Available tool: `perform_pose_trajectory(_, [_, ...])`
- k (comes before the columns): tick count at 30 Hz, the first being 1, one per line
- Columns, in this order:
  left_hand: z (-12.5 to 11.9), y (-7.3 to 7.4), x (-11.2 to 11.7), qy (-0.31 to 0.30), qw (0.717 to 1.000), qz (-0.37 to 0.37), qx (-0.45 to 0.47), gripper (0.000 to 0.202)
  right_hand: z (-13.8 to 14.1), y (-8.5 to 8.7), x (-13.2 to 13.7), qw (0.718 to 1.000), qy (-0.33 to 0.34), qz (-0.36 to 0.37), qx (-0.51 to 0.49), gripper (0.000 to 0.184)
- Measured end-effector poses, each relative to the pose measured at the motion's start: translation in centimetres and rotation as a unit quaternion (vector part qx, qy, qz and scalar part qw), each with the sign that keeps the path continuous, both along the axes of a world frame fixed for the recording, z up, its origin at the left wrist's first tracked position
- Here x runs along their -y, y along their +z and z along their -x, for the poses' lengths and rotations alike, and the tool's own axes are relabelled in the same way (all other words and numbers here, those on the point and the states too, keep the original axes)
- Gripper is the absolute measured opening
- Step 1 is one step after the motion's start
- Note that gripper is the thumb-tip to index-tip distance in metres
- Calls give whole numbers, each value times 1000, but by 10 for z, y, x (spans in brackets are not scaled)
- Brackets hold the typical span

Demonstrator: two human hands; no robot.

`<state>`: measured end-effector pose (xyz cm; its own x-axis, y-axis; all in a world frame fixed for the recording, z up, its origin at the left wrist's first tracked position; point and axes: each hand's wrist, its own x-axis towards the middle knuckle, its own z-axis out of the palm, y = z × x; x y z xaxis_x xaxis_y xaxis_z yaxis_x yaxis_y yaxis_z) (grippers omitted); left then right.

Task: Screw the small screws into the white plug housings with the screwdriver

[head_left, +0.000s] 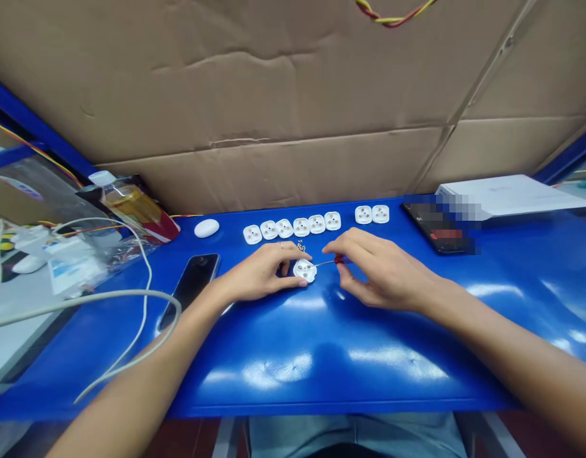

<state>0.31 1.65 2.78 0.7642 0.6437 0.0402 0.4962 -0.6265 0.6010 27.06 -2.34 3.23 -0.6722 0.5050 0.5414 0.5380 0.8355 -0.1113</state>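
Note:
Between the thumb and forefinger of my left hand [269, 270] is a round white plastic plug part [305, 271] with metal fittings inside, held close to the blue tabletop. My right hand [379, 267] grips a small screwdriver [327, 263] by its red handle. The thin shaft points left and its tip meets the plug part near the upper right. A small pile of screws [300, 246] lies just behind the plug part. Farther back, a row of several similar white plug parts [301, 227] sits on the table, with two more [372, 214] to their right.
A white rounded object [206, 228] and a dark phone [190, 286] lie at left, another phone [436, 226] at right beside a white box [507, 194]. A bottle [126, 200] stands back left. A pale cable [147, 292] loops near my left forearm. Cardboard [297, 95] walls the back.

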Motion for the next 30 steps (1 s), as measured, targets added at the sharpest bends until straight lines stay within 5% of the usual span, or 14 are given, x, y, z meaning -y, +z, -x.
perform_pose_trajectory(7, [-1, 1, 1, 8, 1000, 9, -5, 42, 0, -1, 1, 997, -63, 33, 32, 21])
perform_pose_trajectory(15, [-1, 1, 1, 14, 1000, 13, -7, 41, 0, 2, 2, 999, -8, 52, -3, 24])
perform_pose_trajectory(20, [-1, 3, 2, 10, 1000, 9, -12, 41, 0, 0, 1, 995, -69, 63, 20, 21])
perform_pose_trajectory(30, [0, 1, 1, 14, 1000, 1, -7, 42, -2, 3, 1, 999, -6, 36, 31, 20])
